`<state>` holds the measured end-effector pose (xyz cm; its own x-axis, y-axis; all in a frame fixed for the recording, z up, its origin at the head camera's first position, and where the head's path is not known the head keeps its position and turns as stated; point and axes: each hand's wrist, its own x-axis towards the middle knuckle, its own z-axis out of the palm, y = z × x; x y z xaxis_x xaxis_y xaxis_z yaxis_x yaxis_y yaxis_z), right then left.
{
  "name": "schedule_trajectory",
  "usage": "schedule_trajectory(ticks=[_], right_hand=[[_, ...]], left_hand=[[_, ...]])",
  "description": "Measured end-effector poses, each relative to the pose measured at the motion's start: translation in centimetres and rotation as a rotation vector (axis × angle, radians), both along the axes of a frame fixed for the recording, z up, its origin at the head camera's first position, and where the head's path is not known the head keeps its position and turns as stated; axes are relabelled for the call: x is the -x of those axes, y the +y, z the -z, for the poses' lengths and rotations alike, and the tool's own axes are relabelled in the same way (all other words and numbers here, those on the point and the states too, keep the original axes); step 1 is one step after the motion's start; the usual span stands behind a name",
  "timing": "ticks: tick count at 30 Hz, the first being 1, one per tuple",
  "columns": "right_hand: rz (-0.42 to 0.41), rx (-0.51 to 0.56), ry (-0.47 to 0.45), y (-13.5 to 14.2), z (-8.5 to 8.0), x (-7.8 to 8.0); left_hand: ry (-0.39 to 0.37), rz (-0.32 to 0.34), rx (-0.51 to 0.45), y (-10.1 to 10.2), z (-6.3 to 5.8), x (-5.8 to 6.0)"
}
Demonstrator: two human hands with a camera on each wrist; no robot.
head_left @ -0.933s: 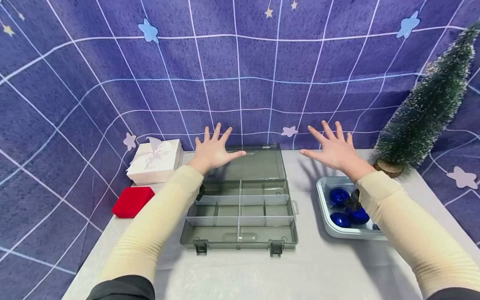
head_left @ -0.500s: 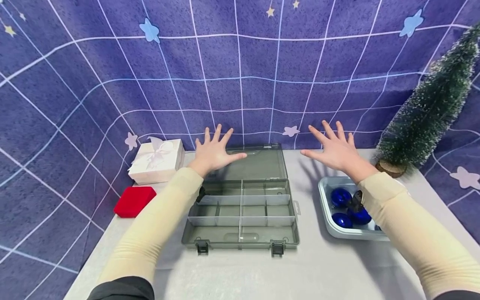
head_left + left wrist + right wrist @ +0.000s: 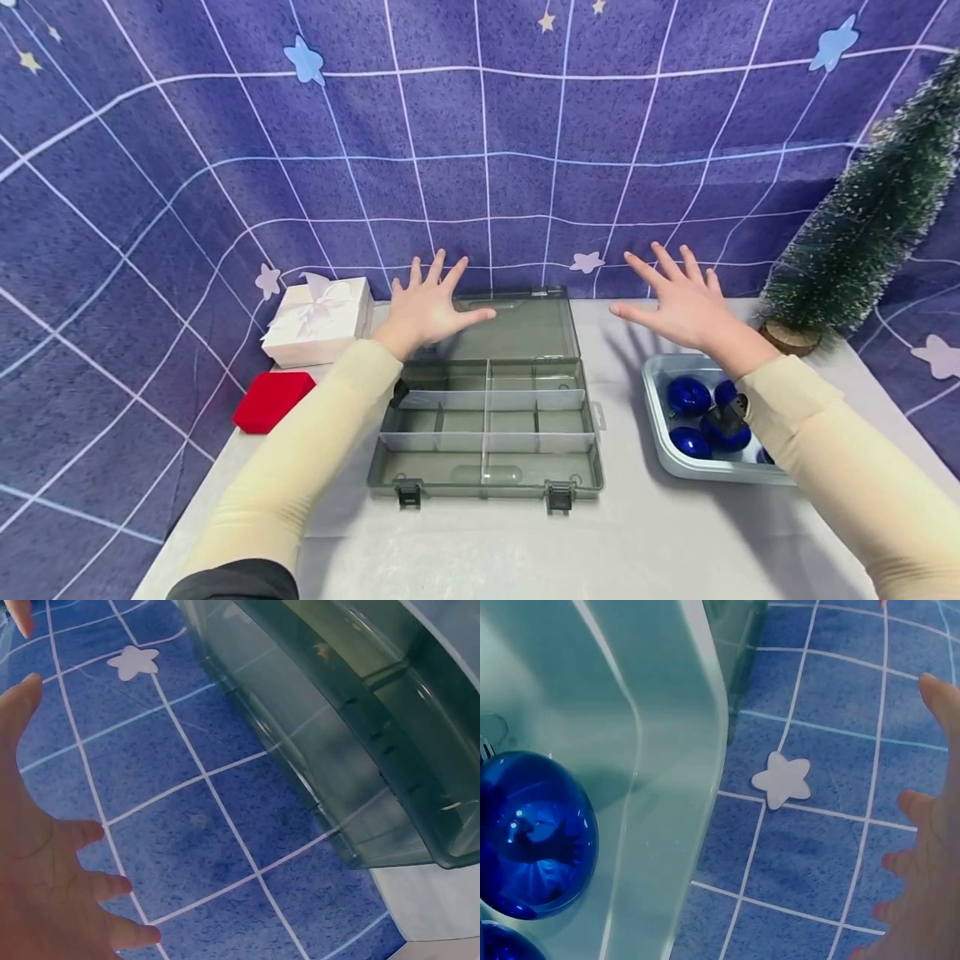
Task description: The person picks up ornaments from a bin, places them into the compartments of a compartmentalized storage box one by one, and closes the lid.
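Note:
My left hand point(image 3: 426, 310) is held with fingers spread over the raised lid point(image 3: 517, 329) of a smoky grey compartment box point(image 3: 486, 492). It holds nothing; the box's clear wall point(image 3: 300, 772) shows beside it in the left wrist view. To the right, my right hand point(image 3: 678, 302) also has its fingers spread and holds nothing. It reaches past the back of a pale blue tub point(image 3: 660, 450), with the forearm crossing over the tub. Shiny blue ball ornaments point(image 3: 690, 396) lie in the tub, and one large ball point(image 3: 536, 836) appears close in the right wrist view.
A white gift box point(image 3: 318, 321) with a ribbon bow stands at the back left, a red velvet box point(image 3: 273, 402) in front of it. A frosted miniature Christmas tree point(image 3: 862, 225) stands at the back right. A purple grid-patterned cloth point(image 3: 517, 192) hangs behind the white table point(image 3: 480, 550).
My right hand and forearm have shifted slightly right, uncovering a little more of the ornaments. The whole head view has drifted slightly. My left hand keeps nearly the same pose.

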<state>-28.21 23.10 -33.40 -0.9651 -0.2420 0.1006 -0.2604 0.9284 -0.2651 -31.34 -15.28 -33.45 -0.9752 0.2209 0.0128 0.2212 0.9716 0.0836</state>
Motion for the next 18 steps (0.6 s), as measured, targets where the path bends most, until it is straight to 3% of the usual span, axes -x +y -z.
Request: schedule_trajectory(ticks=[10,18], right_hand=[[-0.091,0.057,0.103,0.1,-0.8,-2.7],[-0.234,0.334,0.16,1.4,-0.6,-5.3]], left_hand=[[0.025,0.071,-0.069,-0.2,-0.5,-2.1],[0.071,0.131,-0.203,-1.8,-1.0,-4.6]])
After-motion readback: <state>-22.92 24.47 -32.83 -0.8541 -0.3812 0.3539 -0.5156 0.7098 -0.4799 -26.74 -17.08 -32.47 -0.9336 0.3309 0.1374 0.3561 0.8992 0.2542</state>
